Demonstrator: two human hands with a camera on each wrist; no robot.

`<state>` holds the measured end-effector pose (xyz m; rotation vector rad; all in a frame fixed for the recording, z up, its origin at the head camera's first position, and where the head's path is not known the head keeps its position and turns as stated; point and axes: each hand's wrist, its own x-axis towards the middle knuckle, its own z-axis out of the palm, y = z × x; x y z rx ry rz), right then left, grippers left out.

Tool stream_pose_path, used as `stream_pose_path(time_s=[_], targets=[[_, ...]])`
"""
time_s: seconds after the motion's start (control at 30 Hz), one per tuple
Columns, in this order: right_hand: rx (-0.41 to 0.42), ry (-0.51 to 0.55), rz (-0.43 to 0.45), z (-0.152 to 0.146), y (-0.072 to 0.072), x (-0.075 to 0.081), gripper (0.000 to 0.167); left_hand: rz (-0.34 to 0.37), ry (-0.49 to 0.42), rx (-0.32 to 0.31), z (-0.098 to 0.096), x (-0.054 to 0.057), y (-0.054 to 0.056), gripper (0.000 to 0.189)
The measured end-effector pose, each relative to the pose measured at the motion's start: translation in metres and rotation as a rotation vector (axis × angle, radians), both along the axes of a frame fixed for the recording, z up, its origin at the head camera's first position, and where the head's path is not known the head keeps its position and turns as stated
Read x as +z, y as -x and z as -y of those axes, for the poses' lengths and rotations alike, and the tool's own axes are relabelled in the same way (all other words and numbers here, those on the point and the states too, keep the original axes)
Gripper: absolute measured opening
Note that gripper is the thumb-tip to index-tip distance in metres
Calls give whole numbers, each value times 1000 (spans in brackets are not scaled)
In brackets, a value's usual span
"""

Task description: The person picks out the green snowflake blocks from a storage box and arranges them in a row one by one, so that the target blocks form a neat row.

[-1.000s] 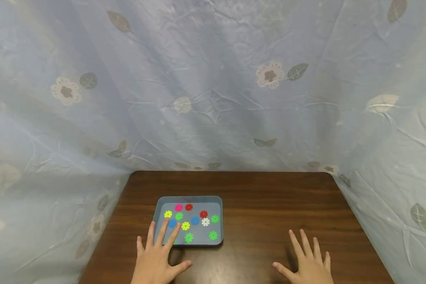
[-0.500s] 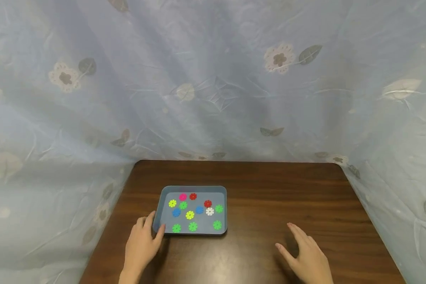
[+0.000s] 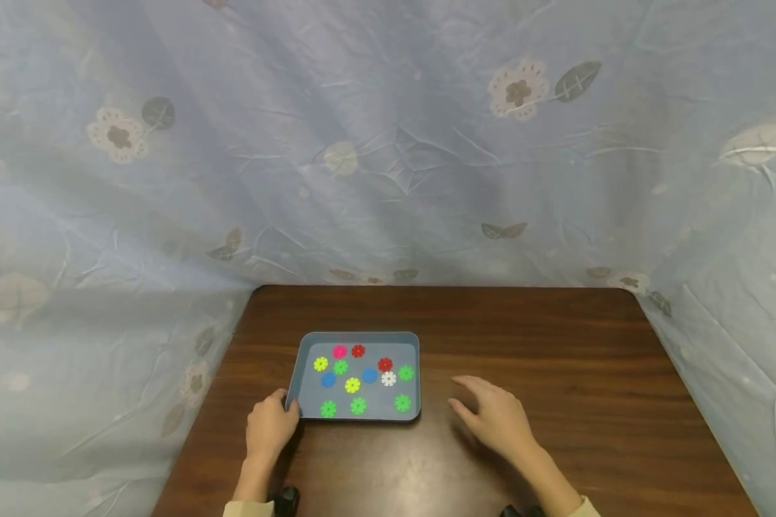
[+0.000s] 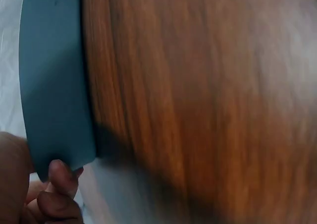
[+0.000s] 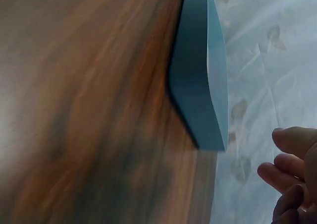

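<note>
At lower centre of the frame, a blue-gray tray (image 3: 371, 395) of flower-shaped discs (image 3: 352, 385) is laid long side across, its near-left corner gripped by the left hand (image 3: 270, 429). The right hand (image 3: 496, 420), empty, fingers parted, is held just off its right end. Discs are shown only by the head view.

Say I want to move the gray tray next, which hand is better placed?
Probably the left hand: it grips the tray at its near left corner. The right hand is off to the tray's right, with a gap between its fingertips and the rim.
</note>
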<state>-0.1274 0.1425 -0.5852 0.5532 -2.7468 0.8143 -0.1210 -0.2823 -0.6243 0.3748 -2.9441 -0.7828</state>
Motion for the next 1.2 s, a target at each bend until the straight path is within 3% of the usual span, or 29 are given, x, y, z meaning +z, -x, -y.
stream_pose_path(time_s=[0.13,0.33,0.53,0.6,0.77,0.93,1.2], targets=[[39,-17,80,27,19,1,37,-35,0,16,-4,-2,1,17],[118,-75,178,61,44,-7,34,-43,-14,30,-8,2,3,33],[223,-244,220,83,60,-18,24,-44,-5,48,-9,5,3,29],[240,-317,223,88,62,-20,22,-41,-12,51,-9,4,2,29],[270,-459,173,101,60,-21,44,-48,-20,47,-10,3,-1,36],[255,-579,146,112,59,-26,48,-38,-20,57,-11,2,-3,39],[242,-609,136,115,64,-22,51,-49,-5,65,-12,4,-1,39]])
